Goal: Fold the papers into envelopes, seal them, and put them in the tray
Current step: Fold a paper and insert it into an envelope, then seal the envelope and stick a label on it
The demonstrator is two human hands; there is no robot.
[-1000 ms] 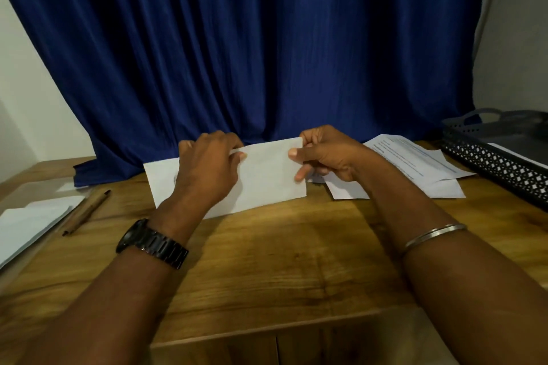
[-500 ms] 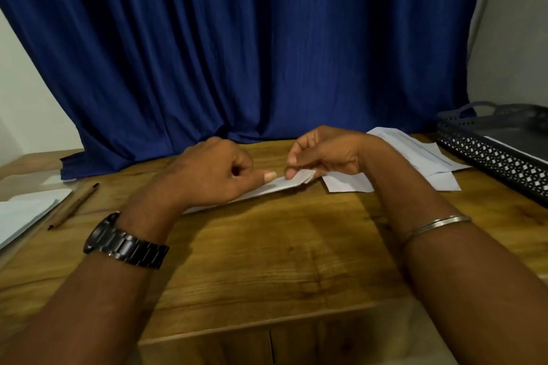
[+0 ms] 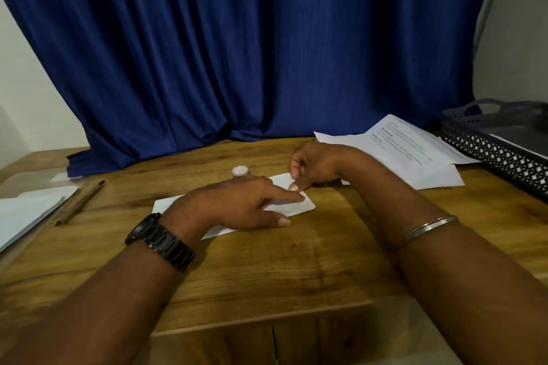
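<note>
I have the left hand spread flat on the folded white paper, fingers straight. Its forefinger reaches along the sheet toward the right end and it grips nothing, only pressing down. The paper lies on the wooden table directly under both hands, its long axis running from near-left to far-right.

The right hand sits at the paper's far right corner with its fingers curled. One fingertip is down on the edge. I cannot tell whether it pinches a flap or merely presses there.

A small round white-capped pot stands just behind the left hand, apart from the paper. It may be glue, though I can't confirm that.

I judge this to be the creasing stage, with sealing not yet done. The black perforated tray sits well off to the right, beyond the loose printed sheets. The right hand is therefore nearer for the carry, and the paper would travel roughly along its own length toward the tray.
</note>
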